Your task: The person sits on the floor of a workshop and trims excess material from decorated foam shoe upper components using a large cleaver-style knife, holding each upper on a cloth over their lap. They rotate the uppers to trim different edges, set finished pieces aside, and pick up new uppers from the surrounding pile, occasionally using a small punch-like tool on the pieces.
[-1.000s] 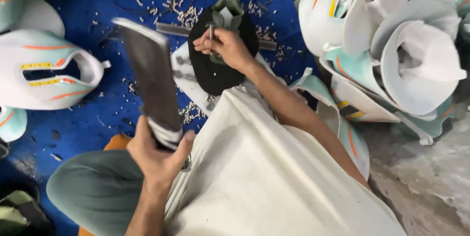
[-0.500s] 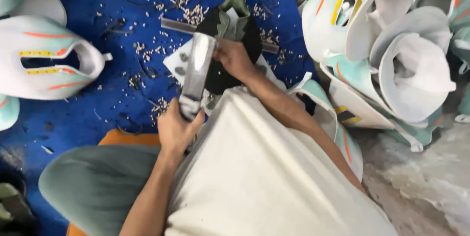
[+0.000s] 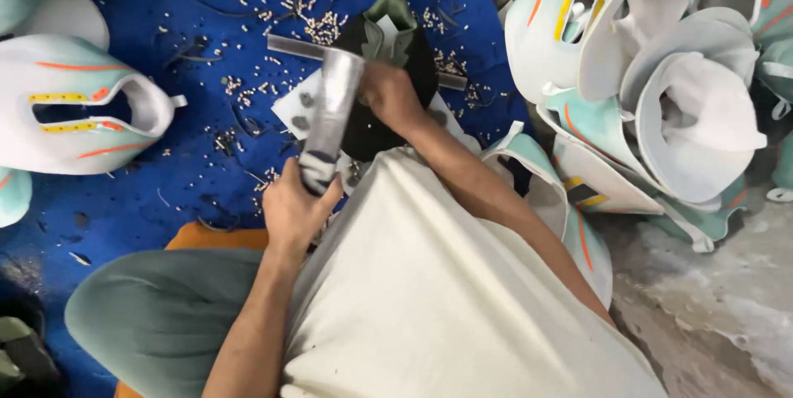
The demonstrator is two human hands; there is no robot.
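Left hand [image 3: 296, 212] is gripping the lower end of a flat grey metal bar [image 3: 330, 117] lying over a black pad [image 3: 388, 92] on the blue mat [image 3: 206, 175], while right hand [image 3: 390, 97] is pressing closed on the pad beside it, mint shoe uppers [image 3: 661, 92] lying piled nearby.

A flat grey bar [image 3: 330, 113] is standing on edge near upper centre, its lower end gripped. Just right, a black-and-green shoe piece [image 3: 388, 76] is lying flat, pressed down.
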